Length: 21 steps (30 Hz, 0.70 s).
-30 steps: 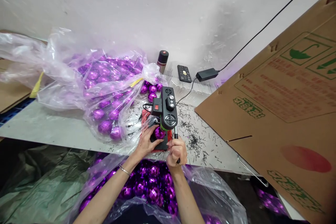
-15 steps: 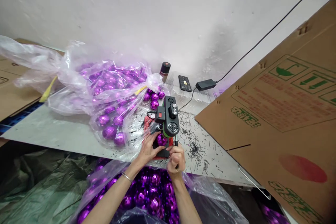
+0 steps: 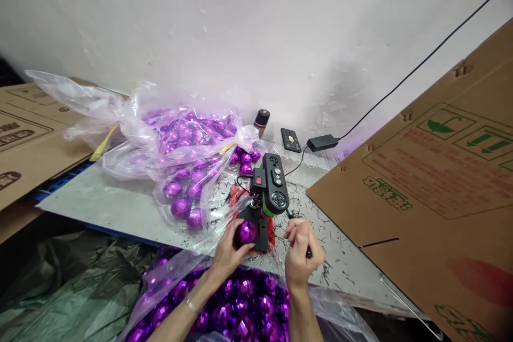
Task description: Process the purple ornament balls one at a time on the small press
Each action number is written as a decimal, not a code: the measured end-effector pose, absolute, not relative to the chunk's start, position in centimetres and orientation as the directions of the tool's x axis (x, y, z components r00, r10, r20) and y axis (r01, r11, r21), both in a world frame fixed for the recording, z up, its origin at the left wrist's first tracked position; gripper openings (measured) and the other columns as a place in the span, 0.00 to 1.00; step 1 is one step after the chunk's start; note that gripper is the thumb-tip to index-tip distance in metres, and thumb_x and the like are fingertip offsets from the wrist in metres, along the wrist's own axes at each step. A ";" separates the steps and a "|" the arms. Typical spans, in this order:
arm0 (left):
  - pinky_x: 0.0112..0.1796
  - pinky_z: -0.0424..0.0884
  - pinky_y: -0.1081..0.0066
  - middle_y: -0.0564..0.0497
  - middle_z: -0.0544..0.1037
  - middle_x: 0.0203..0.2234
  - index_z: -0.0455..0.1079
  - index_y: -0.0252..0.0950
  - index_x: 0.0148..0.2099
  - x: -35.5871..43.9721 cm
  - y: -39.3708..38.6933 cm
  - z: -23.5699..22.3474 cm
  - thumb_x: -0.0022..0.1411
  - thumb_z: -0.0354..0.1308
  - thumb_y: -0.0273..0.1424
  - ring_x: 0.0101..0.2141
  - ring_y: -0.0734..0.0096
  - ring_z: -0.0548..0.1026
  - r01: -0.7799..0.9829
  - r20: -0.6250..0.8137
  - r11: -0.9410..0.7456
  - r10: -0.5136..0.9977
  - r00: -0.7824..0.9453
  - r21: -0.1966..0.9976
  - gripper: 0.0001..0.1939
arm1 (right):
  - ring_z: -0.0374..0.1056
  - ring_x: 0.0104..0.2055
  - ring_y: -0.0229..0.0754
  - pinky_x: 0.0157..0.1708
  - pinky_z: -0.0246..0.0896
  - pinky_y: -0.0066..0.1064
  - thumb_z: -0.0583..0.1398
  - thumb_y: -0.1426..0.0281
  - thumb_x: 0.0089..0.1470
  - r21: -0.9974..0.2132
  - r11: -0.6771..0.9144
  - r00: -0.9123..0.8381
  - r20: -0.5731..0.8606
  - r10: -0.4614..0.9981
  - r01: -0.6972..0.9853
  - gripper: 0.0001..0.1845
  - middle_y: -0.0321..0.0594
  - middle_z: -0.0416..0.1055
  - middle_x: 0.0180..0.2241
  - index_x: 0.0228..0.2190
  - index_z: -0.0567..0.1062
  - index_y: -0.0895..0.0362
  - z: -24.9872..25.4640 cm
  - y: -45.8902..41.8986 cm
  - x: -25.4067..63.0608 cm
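Note:
My left hand (image 3: 227, 250) has its thumb and fingers curled around a shiny purple mirror-faceted ball (image 3: 246, 232). The ball is at the front left of the black base (image 3: 261, 236) of a small bench drill press (image 3: 276, 184), clear of the machine's head. To the right, my right hand (image 3: 301, 248) is wrapped around the drill press's lever handle (image 3: 309, 253), whose black end shows past the fingers. Under the base lies a red sheet (image 3: 271, 232). Below my forearms, an open plastic bag holds many more purple balls (image 3: 244, 326).
A tied clear bag of purple balls (image 3: 180, 207) lies left on the table (image 3: 96, 200). Behind the machine are a spray can (image 3: 262, 122), a phone (image 3: 290, 140) and a power adapter (image 3: 323, 142). Black shavings litter the right side beside a large cardboard box (image 3: 436, 187).
The ball has moved out from beneath the drill head, toward the front left, with my left hand. My right hand has swung right with the lever. The whole view has shifted slightly.

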<state>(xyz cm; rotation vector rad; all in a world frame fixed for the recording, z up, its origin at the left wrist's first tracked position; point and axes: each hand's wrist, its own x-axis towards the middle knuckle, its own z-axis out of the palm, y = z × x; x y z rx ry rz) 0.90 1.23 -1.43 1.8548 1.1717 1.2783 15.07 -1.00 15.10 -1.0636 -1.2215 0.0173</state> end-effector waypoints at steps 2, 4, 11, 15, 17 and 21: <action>0.58 0.77 0.50 0.40 0.77 0.58 0.62 0.42 0.68 -0.7 -2.0 -2.6 0.64 0.69 0.36 0.58 0.49 0.78 0.384 0.470 -0.512 0.859 0.204 0.769 0.34 | 0.63 0.26 0.35 0.26 0.56 0.30 0.52 0.75 0.68 -0.645 0.554 0.385 0.762 0.521 0.527 0.21 0.33 0.61 0.22 0.22 0.65 0.55 14.4 -1.2 15.1; 0.56 0.79 0.53 0.40 0.78 0.58 0.61 0.44 0.70 -2.1 -4.9 -3.9 0.63 0.69 0.36 0.57 0.50 0.79 0.412 0.515 -0.625 0.781 0.354 0.664 0.37 | 0.63 0.26 0.35 0.26 0.56 0.30 0.52 0.77 0.68 -0.619 0.563 0.358 0.782 0.511 0.548 0.20 0.33 0.62 0.23 0.23 0.65 0.55 13.6 -1.4 15.2; 0.45 0.84 0.57 0.37 0.83 0.49 0.54 0.37 0.75 -3.3 -5.7 -2.9 0.51 0.68 0.59 0.46 0.47 0.84 0.441 0.597 -0.787 0.616 0.514 0.432 0.58 | 0.65 0.28 0.36 0.27 0.57 0.30 0.51 0.80 0.66 -0.605 0.575 0.313 0.788 0.530 0.551 0.19 0.32 0.61 0.22 0.24 0.64 0.54 12.6 -1.7 15.3; 0.43 0.83 0.61 0.40 0.85 0.43 0.71 0.34 0.63 -3.8 -1.7 1.8 0.64 0.61 0.56 0.41 0.55 0.85 0.384 0.688 -0.815 0.575 0.442 0.434 0.36 | 0.65 0.28 0.36 0.26 0.56 0.30 0.50 0.81 0.66 -0.593 0.577 0.307 0.797 0.520 0.562 0.19 0.33 0.62 0.23 0.24 0.65 0.54 12.5 -1.8 15.2; 0.43 0.82 0.66 0.45 0.85 0.39 0.76 0.36 0.53 -4.1 1.6 4.0 0.75 0.55 0.36 0.39 0.63 0.85 0.411 0.701 -0.775 0.621 0.350 0.480 0.13 | 0.64 0.28 0.36 0.26 0.56 0.30 0.50 0.81 0.65 -0.578 0.582 0.298 0.808 0.509 0.572 0.19 0.33 0.62 0.23 0.24 0.64 0.54 12.5 -1.8 15.2; 0.45 0.80 0.63 0.44 0.85 0.42 0.77 0.36 0.49 -3.6 11.0 7.3 0.73 0.52 0.30 0.42 0.61 0.83 0.550 0.505 -0.527 0.838 0.208 0.648 0.13 | 0.65 0.28 0.36 0.26 0.56 0.29 0.50 0.82 0.65 -0.570 0.591 0.285 0.813 0.508 0.571 0.19 0.32 0.60 0.22 0.24 0.63 0.54 12.5 -1.7 15.2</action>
